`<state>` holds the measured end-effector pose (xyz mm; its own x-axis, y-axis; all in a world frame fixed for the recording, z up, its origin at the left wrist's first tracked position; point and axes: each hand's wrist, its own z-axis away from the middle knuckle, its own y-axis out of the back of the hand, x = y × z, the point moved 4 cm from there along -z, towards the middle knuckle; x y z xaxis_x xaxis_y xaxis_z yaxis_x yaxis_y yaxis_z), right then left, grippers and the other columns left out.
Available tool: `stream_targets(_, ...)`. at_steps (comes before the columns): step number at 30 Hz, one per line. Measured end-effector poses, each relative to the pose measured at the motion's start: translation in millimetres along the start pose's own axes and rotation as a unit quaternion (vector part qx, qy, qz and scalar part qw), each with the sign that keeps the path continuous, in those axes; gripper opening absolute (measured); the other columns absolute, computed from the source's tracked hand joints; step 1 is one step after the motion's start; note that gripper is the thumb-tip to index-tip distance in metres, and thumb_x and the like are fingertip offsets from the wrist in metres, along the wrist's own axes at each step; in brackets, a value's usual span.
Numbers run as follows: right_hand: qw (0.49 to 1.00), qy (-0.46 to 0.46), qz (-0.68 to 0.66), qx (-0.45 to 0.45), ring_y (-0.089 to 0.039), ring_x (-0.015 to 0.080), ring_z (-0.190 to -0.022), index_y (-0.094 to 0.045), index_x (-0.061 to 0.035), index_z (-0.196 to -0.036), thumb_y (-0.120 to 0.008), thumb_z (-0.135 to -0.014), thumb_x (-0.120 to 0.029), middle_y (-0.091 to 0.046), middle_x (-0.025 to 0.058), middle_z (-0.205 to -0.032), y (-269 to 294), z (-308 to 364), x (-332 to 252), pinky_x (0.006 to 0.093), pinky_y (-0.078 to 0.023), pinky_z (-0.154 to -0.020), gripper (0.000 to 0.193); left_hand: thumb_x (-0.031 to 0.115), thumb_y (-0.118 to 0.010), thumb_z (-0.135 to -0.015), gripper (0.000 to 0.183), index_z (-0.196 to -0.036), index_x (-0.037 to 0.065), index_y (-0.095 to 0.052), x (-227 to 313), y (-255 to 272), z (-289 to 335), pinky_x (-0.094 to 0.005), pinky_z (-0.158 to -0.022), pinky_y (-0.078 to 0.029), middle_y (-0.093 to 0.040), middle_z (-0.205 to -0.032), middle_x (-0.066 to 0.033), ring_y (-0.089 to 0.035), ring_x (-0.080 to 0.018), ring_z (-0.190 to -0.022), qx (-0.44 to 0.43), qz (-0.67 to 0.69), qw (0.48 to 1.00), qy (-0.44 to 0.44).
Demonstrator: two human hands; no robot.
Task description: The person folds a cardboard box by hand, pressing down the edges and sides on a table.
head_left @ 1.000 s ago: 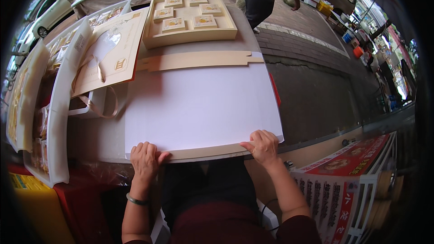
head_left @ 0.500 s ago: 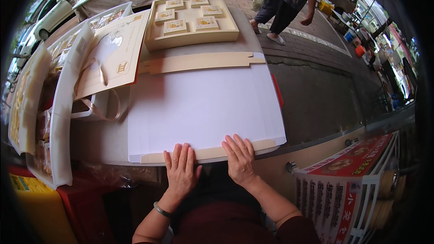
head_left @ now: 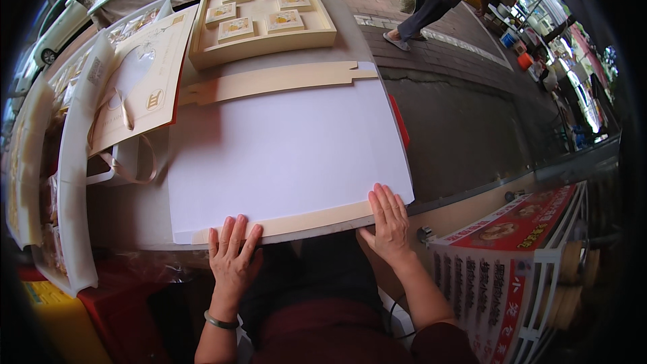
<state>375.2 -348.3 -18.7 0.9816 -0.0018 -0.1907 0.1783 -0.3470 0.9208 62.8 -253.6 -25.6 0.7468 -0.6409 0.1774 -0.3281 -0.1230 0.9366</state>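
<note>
A large white sheet of flattened card point(head_left: 290, 155) lies on the table, with cream flaps folded over along its near and far edges. My left hand point(head_left: 233, 253) rests its outstretched fingers on the near flap point(head_left: 317, 220), toward the left end. At the right end of that flap my right hand point(head_left: 389, 226) lies with fingers straight and its thumb lower, at the table edge. Both hands are open and hold nothing. The far flap point(head_left: 269, 83) has notched ends and lies across the far side of the sheet.
Beyond the sheet stands a shallow cream box point(head_left: 263, 47) holding several small square packs. To the left, a cream printed lid point(head_left: 145, 71) with a ribbon leans over white plastic bins point(head_left: 77, 162) of wrapped goods. Someone walks past on the pavement point(head_left: 445, 34). A red-and-white sign point(head_left: 505, 249) stands lower right.
My hands have spread apart along the near flap, the left going left and the right going right. The view has shifted slightly, and the passer-by has moved on.
</note>
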Motion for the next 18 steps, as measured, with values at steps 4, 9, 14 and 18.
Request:
stream_targets(4, 1.000, -0.014, 0.014, -0.010, -0.037, 0.0407, -0.148, -0.043, 0.0027, -0.149, -0.093, -0.063, -0.019, -0.041, 0.0228, -0.158, -2.3, 5.4, 5.0, 0.0568, -0.028, -0.120, 0.102, 0.022, -0.079, -0.077, 0.070, -0.144, 0.022, -0.058, 4.8, -0.8, 0.2, -0.0574, -0.123, -0.022, -0.048, -0.156, -0.0142, -0.040, -0.0350, -0.148, -0.003, 0.008, 1.000, 0.003)
stream_targets(9, 0.999, -0.011, -0.033, -0.019, -0.031, 0.0413, -0.151, -0.040, 0.0044, -0.151, -0.094, -0.065, -0.029, -0.035, 0.0242, -0.161, -10.7, -6.7, -42.3, 0.0600, -0.023, -0.121, 0.107, 0.023, -0.080, -0.075, 0.084, -0.150, 0.005, -0.047, 23.8, -14.6, -3.1, -0.0610, -0.123, -0.017, -0.044, -0.157, -0.0206, -0.035, -0.0412, -0.150, 0.023, 0.090, 0.996, -0.009)
stream_targets(14, 0.987, 0.094, -0.115, -0.060, -0.038, 0.0343, -0.148, -0.041, 0.0024, -0.151, -0.090, -0.069, -0.033, -0.039, 0.0201, -0.160, -32.8, -29.8, -117.0, 0.0526, -0.031, -0.120, 0.102, 0.026, -0.076, -0.077, 0.083, -0.152, 0.006, -0.045, 39.4, -17.1, -12.8, -0.0586, -0.124, -0.016, -0.042, -0.160, -0.0164, -0.032, -0.0389, -0.152, 0.003, 0.028, 0.999, -0.025)
stream_targets(18, 0.989, 0.093, -0.105, -0.047, -0.041, 0.0276, -0.147, -0.045, -0.0049, -0.151, -0.086, -0.073, -0.026, -0.043, 0.0132, -0.159, -23.3, -25.5, -92.3, 0.0452, -0.030, -0.121, 0.091, 0.023, -0.074, -0.079, 0.076, -0.151, 0.018, -0.050, 25.6, -7.0, -11.9, -0.0570, -0.124, -0.018, -0.048, -0.157, -0.0081, -0.038, -0.0279, -0.150, -0.019, 0.018, 0.999, -0.024)
